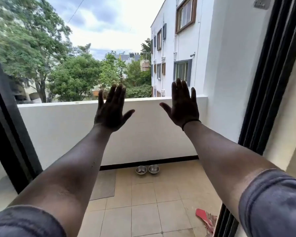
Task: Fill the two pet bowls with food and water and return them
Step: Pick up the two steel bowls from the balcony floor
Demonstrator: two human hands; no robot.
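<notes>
Both arms reach forward over a balcony, the left hand (111,111) and right hand (183,106) raised with fingers spread, each grip fully open and holding nothing. Two steel bowls (147,169) stand side by side on the tiled floor (143,211) against the foot of the white parapet (61,130), well apart from the hands. A grey mat (104,185) lies left of the bowls, and a red object (206,218) lies beside the right door frame (270,74).
</notes>
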